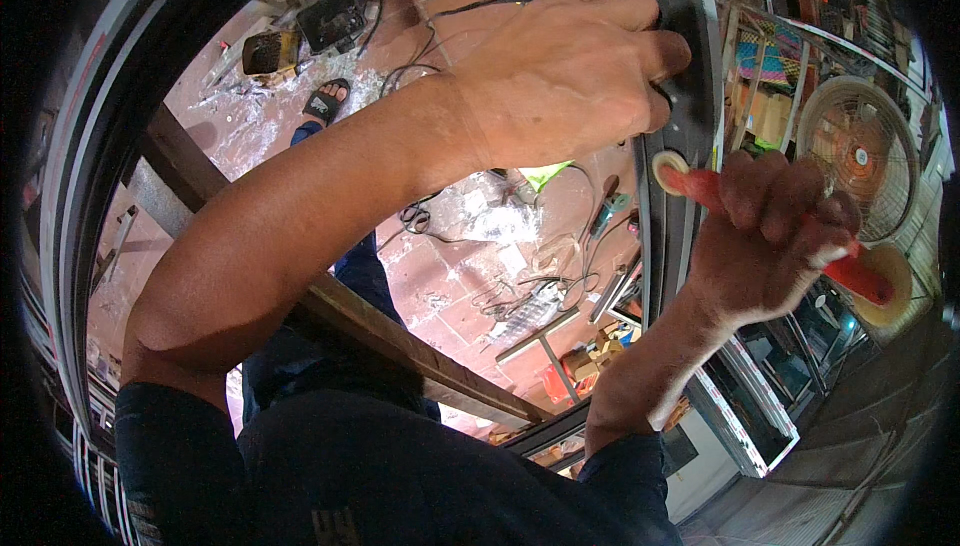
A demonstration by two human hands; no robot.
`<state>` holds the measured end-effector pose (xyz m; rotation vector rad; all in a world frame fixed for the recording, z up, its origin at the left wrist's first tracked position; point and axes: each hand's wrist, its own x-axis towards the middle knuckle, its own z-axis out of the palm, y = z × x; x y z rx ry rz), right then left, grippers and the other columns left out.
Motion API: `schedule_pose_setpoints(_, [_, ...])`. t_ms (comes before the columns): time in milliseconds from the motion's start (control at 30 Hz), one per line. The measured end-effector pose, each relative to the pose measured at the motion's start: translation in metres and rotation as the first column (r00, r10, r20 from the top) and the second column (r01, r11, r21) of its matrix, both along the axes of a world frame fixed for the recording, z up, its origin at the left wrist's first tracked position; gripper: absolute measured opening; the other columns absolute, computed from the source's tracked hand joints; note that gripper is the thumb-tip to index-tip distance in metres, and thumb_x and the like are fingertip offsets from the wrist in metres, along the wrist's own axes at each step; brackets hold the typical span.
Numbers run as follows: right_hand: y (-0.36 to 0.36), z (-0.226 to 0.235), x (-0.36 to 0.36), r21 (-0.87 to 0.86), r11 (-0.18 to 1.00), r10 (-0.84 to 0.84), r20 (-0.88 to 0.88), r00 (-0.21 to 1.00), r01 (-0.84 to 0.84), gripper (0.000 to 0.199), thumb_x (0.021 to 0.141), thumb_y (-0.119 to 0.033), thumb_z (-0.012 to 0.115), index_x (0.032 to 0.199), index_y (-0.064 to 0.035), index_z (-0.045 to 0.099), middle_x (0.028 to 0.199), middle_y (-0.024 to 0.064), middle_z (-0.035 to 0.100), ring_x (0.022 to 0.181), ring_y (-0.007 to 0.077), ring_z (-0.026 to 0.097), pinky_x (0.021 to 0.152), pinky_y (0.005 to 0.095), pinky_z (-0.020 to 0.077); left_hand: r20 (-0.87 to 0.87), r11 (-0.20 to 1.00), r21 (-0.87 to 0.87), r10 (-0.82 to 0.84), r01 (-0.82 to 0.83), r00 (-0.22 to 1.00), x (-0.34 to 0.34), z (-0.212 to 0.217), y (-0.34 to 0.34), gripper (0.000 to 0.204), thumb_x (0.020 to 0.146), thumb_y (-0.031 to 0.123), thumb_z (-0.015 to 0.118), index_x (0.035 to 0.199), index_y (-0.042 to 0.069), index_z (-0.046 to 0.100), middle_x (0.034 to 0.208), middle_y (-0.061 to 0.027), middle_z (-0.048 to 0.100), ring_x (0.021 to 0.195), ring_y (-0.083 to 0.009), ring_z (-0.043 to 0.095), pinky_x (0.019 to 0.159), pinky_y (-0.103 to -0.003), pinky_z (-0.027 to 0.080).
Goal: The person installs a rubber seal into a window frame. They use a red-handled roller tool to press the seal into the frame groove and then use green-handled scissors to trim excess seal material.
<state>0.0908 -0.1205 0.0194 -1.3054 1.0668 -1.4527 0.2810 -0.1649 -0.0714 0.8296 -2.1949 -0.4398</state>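
Observation:
My left arm reaches across to a dark window or door frame (670, 266), whose upright bar stands at the right. My left hand (570, 71) is closed against that bar, fingers curled and the tips hidden; what lies inside them, if anything, I cannot make out. Just below and to the right, my right hand (765, 236) is wrapped round a red tool (862, 276) with a cream round piece at each end. It slants down to the right, its left end close to the bar. The fist covers its middle, so its exact kind does not show.
A brown beam (420, 351) crosses in front of my body. Beyond the frame, cables (560, 291) and white debris (500, 216) litter the tiled floor. A sandalled foot (328, 98) shows there. A large round fan (860, 151) and leaning frames (745, 411) stand at right.

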Motion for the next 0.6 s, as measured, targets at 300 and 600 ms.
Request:
schedule_pose_setpoints(300, [-0.01,-0.009,-0.009,-0.044,0.984,0.178,0.141,0.974,-0.173,0.05,0.108,-0.052,0.05,0.074,-0.0169,0.042,0.059,0.0013,0.041,0.05,0.0156,0.039,0.05,0.0316,0.0367,0.06,1.0,0.018,-0.011,0.009,0.998,-0.001,0.001,-0.005,0.019,0.08,0.024,0.067,0.089,0.022,0.083,0.117,0.0048,0.07,0.108,-0.0179,0.06,0.09,-0.037,0.049])
schedule_pose_setpoints(600, [-0.008,-0.01,0.0,-0.018,0.996,0.088,0.244,0.966,-0.086,0.049,0.109,-0.048,0.049,0.072,-0.0167,0.04,0.057,0.001,0.039,0.049,0.0147,0.037,0.047,0.03,0.0355,0.042,0.999,0.032,0.008,-0.009,0.999,-0.001,0.001,-0.002,0.018,0.08,0.023,0.068,0.089,0.022,0.084,0.118,0.0054,0.07,0.11,-0.0179,0.06,0.092,-0.036,0.048])
